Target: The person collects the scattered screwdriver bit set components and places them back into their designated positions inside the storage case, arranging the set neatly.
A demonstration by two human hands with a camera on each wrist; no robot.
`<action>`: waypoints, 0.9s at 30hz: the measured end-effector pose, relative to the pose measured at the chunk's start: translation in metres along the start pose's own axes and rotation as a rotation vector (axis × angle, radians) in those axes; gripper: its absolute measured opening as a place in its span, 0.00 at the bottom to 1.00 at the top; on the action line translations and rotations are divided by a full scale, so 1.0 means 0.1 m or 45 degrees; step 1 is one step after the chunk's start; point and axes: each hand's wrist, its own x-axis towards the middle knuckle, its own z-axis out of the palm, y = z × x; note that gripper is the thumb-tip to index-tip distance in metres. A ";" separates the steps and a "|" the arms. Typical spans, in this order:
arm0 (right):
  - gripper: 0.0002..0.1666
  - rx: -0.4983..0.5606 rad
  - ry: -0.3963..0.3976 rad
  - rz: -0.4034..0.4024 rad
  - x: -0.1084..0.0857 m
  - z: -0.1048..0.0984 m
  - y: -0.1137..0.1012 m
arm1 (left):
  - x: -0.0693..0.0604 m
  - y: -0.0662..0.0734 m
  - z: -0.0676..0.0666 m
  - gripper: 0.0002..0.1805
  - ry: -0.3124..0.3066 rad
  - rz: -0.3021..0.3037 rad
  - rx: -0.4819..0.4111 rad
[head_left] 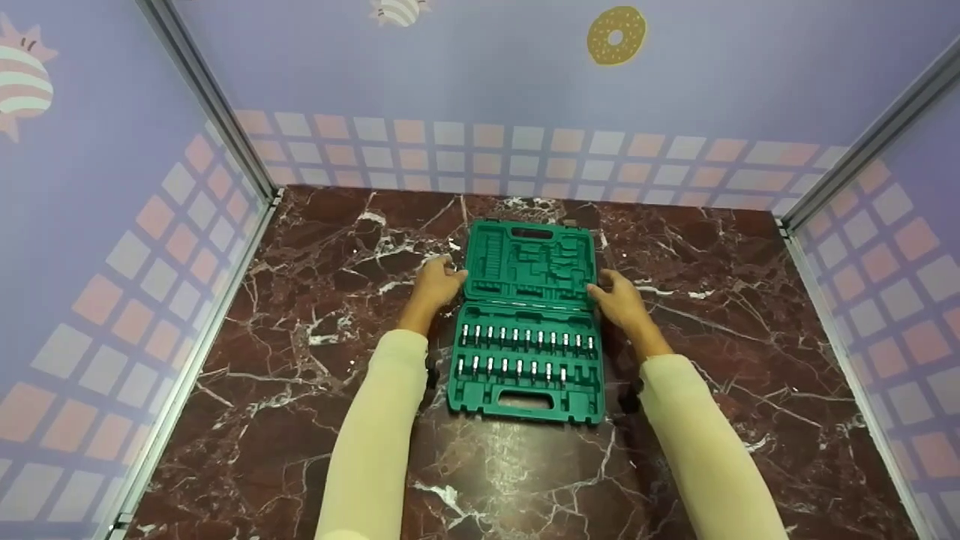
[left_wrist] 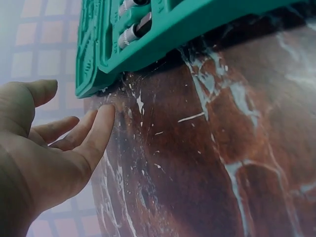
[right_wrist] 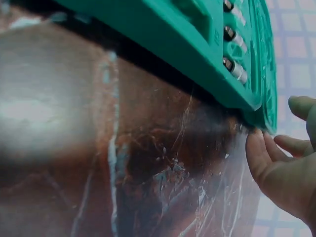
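A green plastic tool case (head_left: 480, 399) lies opened flat on the table. Two rows of silver socket bits (head_left: 527, 339) stand in its nearer half; a few slots at the right end of the front row hold none. The farther half, the lid (head_left: 499, 238), shows moulded recesses. My left hand (head_left: 437, 285) is beside the lid's left edge, and in the left wrist view its fingers (left_wrist: 101, 131) are loosely spread, apart from the case. On the opposite side my right hand (head_left: 619, 301) is at the lid's right edge, fingers (right_wrist: 256, 148) relaxed; whether they touch it I cannot tell.
Dark red marbled tabletop (head_left: 720, 420) surrounds the case. A purple back wall (head_left: 495, 67) with printed tiles closes off the far side, and side panels (head_left: 90, 247) with metal corner strips stand left and right.
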 end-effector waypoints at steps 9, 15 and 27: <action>0.36 -0.042 -0.046 0.041 0.14 0.01 -0.02 | 0.11 0.06 0.10 0.28 -0.042 -0.121 -0.036; 0.31 -0.073 -0.038 0.036 0.17 0.02 -0.02 | 0.10 0.08 0.15 0.20 0.013 -0.091 0.103; 0.28 0.010 0.018 0.003 0.16 0.03 0.00 | 0.11 0.09 0.17 0.17 0.107 -0.056 0.171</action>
